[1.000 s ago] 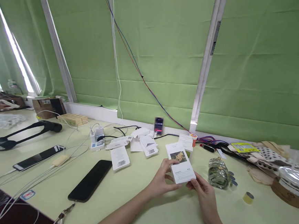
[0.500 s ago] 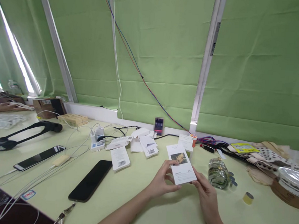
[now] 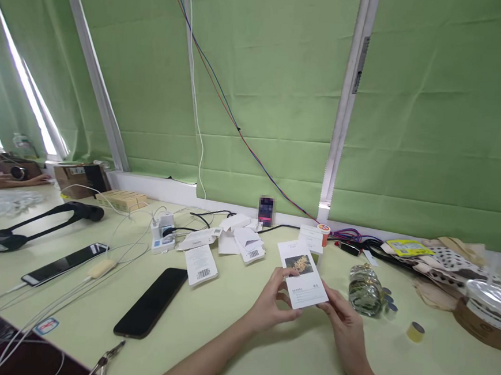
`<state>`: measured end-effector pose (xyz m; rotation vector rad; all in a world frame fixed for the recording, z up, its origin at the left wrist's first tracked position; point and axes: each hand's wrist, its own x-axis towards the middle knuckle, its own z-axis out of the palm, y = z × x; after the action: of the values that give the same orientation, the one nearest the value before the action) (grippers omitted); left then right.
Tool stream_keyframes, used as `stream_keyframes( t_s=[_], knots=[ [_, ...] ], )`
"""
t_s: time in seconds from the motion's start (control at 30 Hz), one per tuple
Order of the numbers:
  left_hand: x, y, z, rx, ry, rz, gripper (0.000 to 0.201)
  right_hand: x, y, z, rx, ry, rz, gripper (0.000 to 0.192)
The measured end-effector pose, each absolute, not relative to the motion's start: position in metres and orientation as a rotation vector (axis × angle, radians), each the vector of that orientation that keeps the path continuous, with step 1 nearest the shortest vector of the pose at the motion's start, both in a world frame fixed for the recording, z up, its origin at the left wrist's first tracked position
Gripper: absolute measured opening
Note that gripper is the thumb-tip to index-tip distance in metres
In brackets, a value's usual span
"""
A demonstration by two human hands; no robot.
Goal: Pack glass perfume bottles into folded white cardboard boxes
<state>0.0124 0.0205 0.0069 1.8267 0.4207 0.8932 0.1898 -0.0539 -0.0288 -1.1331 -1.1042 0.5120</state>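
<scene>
Between my two hands is a white printed card (image 3: 305, 293) with a photo on its upper half, tilted above the table. My left hand (image 3: 272, 302) grips its left edge and lower corner. At the lower right corner, my right hand (image 3: 344, 322) pinches it with fingers partly hidden behind. White small boxes (image 3: 311, 237) stand just beyond the card. To the right of my right hand lie glass jars (image 3: 364, 292), several grey discs (image 3: 391, 307) and a small yellow cylinder (image 3: 415, 331).
Flattened white cartons (image 3: 201, 264), a black phone (image 3: 152, 303) and a power strip (image 3: 163, 235) lie left of my hands. Cables trail over the table (image 3: 204, 340). At right stands a lidded plastic cup (image 3: 490, 313). Another person's hands (image 3: 12, 180) show at far left.
The card and my hands are almost unmoved. At far left, the other person's hands have shifted, and a dark round object now shows by them.
</scene>
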Motion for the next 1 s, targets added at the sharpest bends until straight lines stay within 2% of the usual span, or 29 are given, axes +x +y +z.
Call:
stream_keyframes(
  t_s=[0.17,0.27,0.37,0.47,0.67,0.87,1.0],
  knots=[
    [0.010,0.023,0.003,2.115,0.406,0.917,0.065,0.182,-0.052,-0.033,-1.059,-1.008,0.724,0.051],
    [0.008,0.022,-0.002,2.309,0.186,0.800,0.085,0.176,-0.050,-0.039,-0.978,-0.888,0.934,0.055],
    [0.008,0.021,-0.006,2.182,0.144,0.915,0.102,0.175,-0.047,-0.045,-0.907,-0.764,1.054,0.055],
    [0.011,0.021,-0.002,1.876,0.286,0.991,0.095,0.176,-0.046,-0.049,-0.919,-0.685,1.105,0.054],
    [0.016,0.024,0.005,1.365,0.172,0.785,0.097,0.174,-0.049,-0.048,-0.903,-0.789,1.189,0.051],
    [0.017,0.026,0.001,1.266,0.171,0.797,0.102,0.169,-0.055,-0.039,-0.898,-0.827,1.284,0.057],
    [0.016,0.027,0.000,1.284,0.161,0.801,0.095,0.169,-0.057,-0.036,-0.955,-0.869,1.295,0.061]
  ],
)
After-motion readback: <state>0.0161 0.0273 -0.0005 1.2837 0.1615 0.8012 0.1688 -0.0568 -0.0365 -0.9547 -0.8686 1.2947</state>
